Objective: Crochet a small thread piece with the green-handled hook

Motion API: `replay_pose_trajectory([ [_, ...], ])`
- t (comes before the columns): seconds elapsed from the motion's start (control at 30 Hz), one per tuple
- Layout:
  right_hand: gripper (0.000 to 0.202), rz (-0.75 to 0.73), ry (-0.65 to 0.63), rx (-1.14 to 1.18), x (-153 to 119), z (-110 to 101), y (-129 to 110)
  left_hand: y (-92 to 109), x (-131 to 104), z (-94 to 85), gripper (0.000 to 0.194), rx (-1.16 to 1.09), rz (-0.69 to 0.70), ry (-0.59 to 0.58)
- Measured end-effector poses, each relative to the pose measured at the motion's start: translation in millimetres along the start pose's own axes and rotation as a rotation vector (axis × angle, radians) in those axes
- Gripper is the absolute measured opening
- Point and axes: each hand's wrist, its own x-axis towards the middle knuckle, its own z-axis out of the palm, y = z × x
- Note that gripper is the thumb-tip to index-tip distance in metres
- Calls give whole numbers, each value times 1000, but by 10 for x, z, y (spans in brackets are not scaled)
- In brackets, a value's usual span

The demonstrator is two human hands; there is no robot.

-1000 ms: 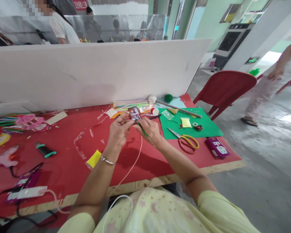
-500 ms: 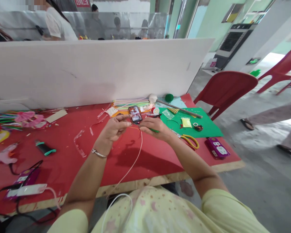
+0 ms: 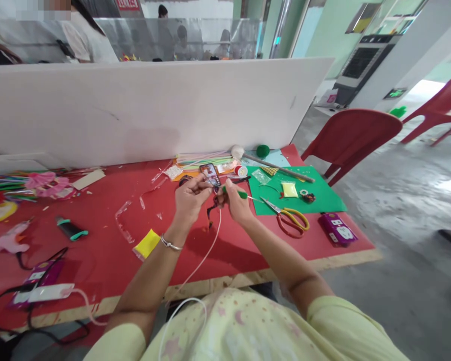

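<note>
My left hand (image 3: 191,199) is closed, its thumb and fingers pinching a small dark piece of what looks like yarn (image 3: 211,212), whose end hangs below the fingers. Close beside it, my right hand (image 3: 236,204) is closed around a thin metal tool with a green handle (image 3: 242,194); its shaft points right. Its fingertips also meet the dark piece, and they hide most of it. Just behind the hands a phone (image 3: 211,174) stands tilted with its screen lit. A white cable (image 3: 206,255) runs from there toward my lap.
Scissors (image 3: 291,220) lie right of my right hand, near a green sheet (image 3: 323,200) and a purple box (image 3: 337,229). A yellow packet (image 3: 148,244) is beside my left forearm. Left are a cutter (image 3: 70,229), a glue gun (image 3: 9,240) and cords. A white board (image 3: 154,110) stands behind.
My left hand has moved right, uncovering the yellow packet. My right hand has shifted and turned, so the green handle now points right. The dark strand now hangs visibly below the fingers.
</note>
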Motion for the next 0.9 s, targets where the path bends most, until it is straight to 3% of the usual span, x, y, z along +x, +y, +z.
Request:
replay_pose_trajectory([
  [0.1, 51, -219, 78, -261, -60, 57, 24, -75, -98, 75, 49, 162, 185, 143],
  [0.17, 48, -411, 121, -424, -75, 66, 67, -78, -132, 117, 48, 120, 164, 191],
  [0.23, 47, -613, 161, -527, -59, 51, 114, -41, -115, 125, 46, -90, -3, 169],
  [0.33, 55, -752, 94, -528, -3, -25, 117, 62, -12, 22, 40, -399, -410, -160],
  [0.43, 65, -662, -118, -443, 40, -140, 20, 150, 82, -152, 43, -490, -566, -321],
  [0.53, 68, -459, -285, -335, 42, -218, -85, 178, 93, -237, 44, -464, -540, -344],
  [0.67, 66, -306, -264, -174, 12, -183, -97, 169, 39, -186, 48, -453, -417, -292],
  [0.9, 65, -260, -206, -89, -40, -9, 40, 192, 0, -121, 42, -369, -247, -165],
])
